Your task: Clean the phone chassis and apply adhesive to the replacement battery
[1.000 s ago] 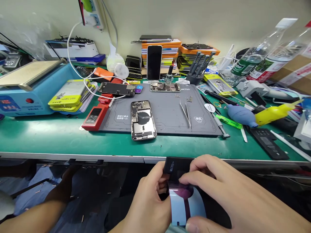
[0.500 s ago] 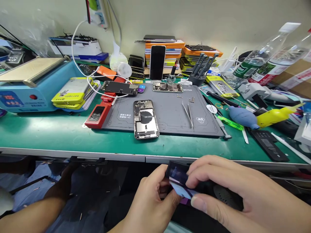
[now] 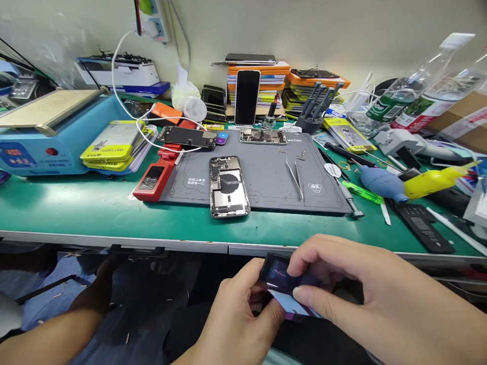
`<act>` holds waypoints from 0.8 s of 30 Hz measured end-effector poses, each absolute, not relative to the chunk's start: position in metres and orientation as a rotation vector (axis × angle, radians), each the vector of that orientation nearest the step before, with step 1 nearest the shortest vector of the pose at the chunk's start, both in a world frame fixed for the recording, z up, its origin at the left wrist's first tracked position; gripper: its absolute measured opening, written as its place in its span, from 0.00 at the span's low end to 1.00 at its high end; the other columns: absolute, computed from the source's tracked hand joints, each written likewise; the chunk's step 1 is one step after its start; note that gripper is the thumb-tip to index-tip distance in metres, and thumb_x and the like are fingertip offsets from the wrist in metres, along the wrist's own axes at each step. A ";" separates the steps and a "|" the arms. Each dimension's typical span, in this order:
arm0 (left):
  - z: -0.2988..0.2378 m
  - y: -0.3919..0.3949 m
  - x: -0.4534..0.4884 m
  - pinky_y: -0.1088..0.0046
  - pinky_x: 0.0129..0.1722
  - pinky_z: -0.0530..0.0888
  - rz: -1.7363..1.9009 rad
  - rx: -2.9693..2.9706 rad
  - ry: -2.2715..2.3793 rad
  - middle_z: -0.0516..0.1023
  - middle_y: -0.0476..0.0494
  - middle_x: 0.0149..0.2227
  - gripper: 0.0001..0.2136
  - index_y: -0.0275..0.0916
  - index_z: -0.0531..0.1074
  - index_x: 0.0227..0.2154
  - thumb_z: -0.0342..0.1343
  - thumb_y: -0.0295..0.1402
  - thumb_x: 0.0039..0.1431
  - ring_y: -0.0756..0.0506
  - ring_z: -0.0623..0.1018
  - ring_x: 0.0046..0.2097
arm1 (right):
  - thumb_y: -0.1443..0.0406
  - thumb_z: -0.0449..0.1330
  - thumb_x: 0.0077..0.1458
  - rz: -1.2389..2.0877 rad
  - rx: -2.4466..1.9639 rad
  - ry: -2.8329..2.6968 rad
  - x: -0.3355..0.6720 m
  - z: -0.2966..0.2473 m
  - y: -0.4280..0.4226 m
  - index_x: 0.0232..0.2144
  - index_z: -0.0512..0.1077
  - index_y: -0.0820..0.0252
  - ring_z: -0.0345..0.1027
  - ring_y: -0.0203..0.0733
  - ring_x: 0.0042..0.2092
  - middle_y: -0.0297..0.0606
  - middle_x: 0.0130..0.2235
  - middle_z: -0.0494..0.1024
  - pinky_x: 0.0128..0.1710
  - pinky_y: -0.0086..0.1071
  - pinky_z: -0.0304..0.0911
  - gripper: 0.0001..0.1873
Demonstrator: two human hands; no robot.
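Below the bench edge, my left hand (image 3: pixel 236 319) and my right hand (image 3: pixel 365 299) both pinch a small black phone battery (image 3: pixel 277 268) with a glossy blue-purple film (image 3: pixel 292 306) hanging from it. Left fingers grip the battery's left end. My right thumb and fingers are closed over its right side and the film. An opened phone (image 3: pixel 228 186) with its insides showing lies on the grey work mat (image 3: pixel 266 177), straight ahead of my hands. Tweezers (image 3: pixel 297 175) lie on the mat to the right.
A blue heating machine (image 3: pixel 41 132) stands at the left, yellow battery packs (image 3: pixel 114 144) beside it. A red clamp (image 3: pixel 154 175) sits by the mat. At right lie a blue air blower (image 3: pixel 380 181), a yellow bottle (image 3: pixel 433 180), screwdrivers and plastic bottles (image 3: pixel 403 91). Stacked boxes line the wall.
The film, first hanging down long and curled below the battery, is now drawn up short against it. My hands have shifted slightly upward while keeping hold.
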State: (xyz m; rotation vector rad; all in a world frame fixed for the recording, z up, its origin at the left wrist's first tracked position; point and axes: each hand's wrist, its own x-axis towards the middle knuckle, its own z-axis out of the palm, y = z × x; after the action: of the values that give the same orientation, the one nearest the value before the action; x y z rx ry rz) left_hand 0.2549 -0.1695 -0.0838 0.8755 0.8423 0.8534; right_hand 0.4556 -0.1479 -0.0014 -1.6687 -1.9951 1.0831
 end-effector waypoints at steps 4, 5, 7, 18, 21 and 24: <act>-0.085 -0.171 0.257 0.74 0.46 0.82 0.824 0.869 0.855 0.91 0.46 0.43 0.17 0.40 0.85 0.52 0.78 0.35 0.62 0.43 0.89 0.44 | 0.66 0.61 0.62 1.047 -1.635 -1.994 0.452 0.001 -0.142 0.40 0.82 0.44 0.80 0.39 0.31 0.23 0.33 0.84 0.29 0.27 0.73 0.11; -0.086 -0.172 0.257 0.74 0.46 0.83 0.819 0.860 0.856 0.91 0.45 0.43 0.17 0.40 0.85 0.52 0.78 0.36 0.63 0.43 0.89 0.45 | 0.66 0.61 0.62 1.008 -1.625 -2.012 0.451 0.002 -0.141 0.40 0.82 0.45 0.81 0.39 0.30 0.23 0.33 0.85 0.28 0.28 0.73 0.11; -0.088 -0.174 0.259 0.73 0.47 0.83 0.816 0.821 0.850 0.91 0.43 0.44 0.18 0.39 0.85 0.51 0.77 0.42 0.64 0.41 0.89 0.47 | 0.65 0.61 0.62 0.903 -1.595 -2.042 0.451 0.005 -0.139 0.39 0.84 0.43 0.82 0.40 0.31 0.23 0.34 0.86 0.28 0.29 0.74 0.11; -0.106 -0.185 0.269 0.68 0.48 0.83 0.789 0.696 0.918 0.87 0.40 0.44 0.32 0.40 0.83 0.57 0.80 0.54 0.57 0.40 0.86 0.47 | 0.64 0.62 0.66 0.848 -1.503 -2.066 0.453 0.014 -0.123 0.38 0.83 0.43 0.81 0.40 0.37 0.22 0.38 0.86 0.29 0.29 0.70 0.10; -0.110 -0.189 0.272 0.63 0.50 0.84 0.792 0.667 0.954 0.87 0.39 0.46 0.37 0.42 0.79 0.64 0.82 0.50 0.56 0.38 0.87 0.48 | 0.63 0.63 0.68 0.803 -1.477 -2.080 0.455 0.013 -0.122 0.39 0.83 0.42 0.81 0.41 0.38 0.22 0.40 0.85 0.31 0.31 0.70 0.09; -0.104 -0.186 0.275 0.67 0.48 0.83 0.809 0.643 0.884 0.88 0.40 0.46 0.34 0.41 0.81 0.61 0.83 0.48 0.55 0.40 0.87 0.46 | 0.65 0.63 0.67 0.763 -1.455 -2.095 0.456 0.011 -0.121 0.38 0.81 0.44 0.80 0.41 0.38 0.24 0.39 0.84 0.33 0.32 0.70 0.09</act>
State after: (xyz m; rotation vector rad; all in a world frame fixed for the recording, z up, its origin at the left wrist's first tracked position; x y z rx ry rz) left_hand 0.2755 -0.1862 -0.1035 0.6435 0.8842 0.8087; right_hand 0.4558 -0.1212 0.0112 -1.4545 -2.0951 0.7627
